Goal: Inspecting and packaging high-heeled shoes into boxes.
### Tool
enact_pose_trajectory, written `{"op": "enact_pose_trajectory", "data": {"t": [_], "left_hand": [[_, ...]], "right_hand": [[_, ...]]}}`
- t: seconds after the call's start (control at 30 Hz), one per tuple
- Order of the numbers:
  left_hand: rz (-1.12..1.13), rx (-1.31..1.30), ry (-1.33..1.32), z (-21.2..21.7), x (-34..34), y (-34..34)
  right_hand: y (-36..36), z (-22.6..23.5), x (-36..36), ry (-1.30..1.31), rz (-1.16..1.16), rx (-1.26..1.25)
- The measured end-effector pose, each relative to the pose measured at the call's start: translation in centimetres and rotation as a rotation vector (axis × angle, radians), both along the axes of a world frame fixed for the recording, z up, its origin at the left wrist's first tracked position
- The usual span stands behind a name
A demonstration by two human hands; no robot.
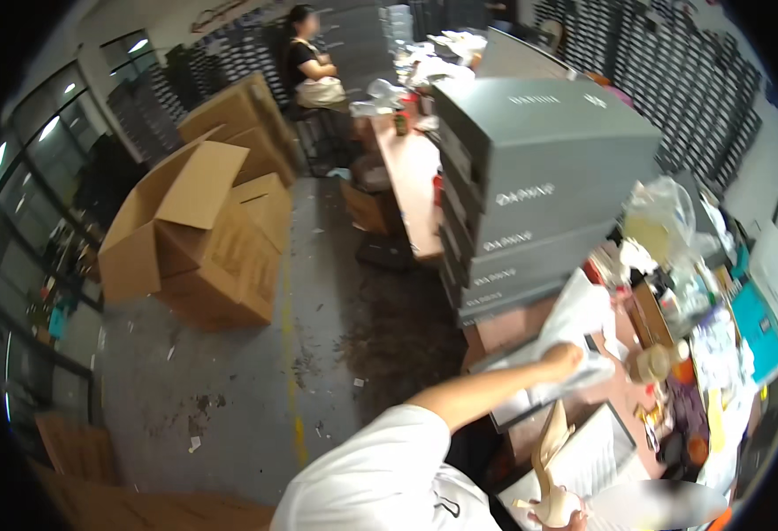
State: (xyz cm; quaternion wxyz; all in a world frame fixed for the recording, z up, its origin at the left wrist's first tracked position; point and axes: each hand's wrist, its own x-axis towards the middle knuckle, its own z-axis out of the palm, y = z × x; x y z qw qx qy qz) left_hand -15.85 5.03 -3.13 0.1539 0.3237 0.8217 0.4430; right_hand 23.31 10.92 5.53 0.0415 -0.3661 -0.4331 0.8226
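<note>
— Nearest item? 
— Cream high-heeled shoe (551, 478), gripped at the bottom edge by right hand (574, 522), mostly out of frame. 
— Left hand (567, 357)? 
— Closed on white tissue paper (574, 341) above grey box lid (530, 389), beside stacked grey boxes (530, 186).

The floor (229, 389) is grey concrete with a yellow line (293, 389) and some dirt; big windows (26, 221) stand on the left, letting in daylight; open cardboard boxes (203, 239) sit on the floor; dark shelves (672, 80), probably full of boxes, cover the far walls.
</note>
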Motion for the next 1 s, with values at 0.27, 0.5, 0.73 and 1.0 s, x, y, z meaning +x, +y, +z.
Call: {"op": "enact_pose_trajectory", "data": {"t": [0.27, 0.5, 0.73, 1.0], "left_hand": [[0.045, 0.517, -0.05, 10.6, 1.9, -6.0], [0.038, 0.498, 0.106, 15.2, 11.2, -11.0], [-0.133, 0.108, 0.696, 15.9, 10.3, -12.8], [-0.322, 0.278, 0.284, 18.4, 9.5, -7.8]], "right_hand": [[-3.5, 9.0, -3.9, 0.484, 0.041, -0.043], [-5.7, 8.2, -7.8, 0.427, -0.215, -0.234], [-4.4, 4.4, -5.8, 0.603, -0.187, -0.489], [-4.5, 3.9, -5.2, 0.75, -0.23, -0.654]]}}
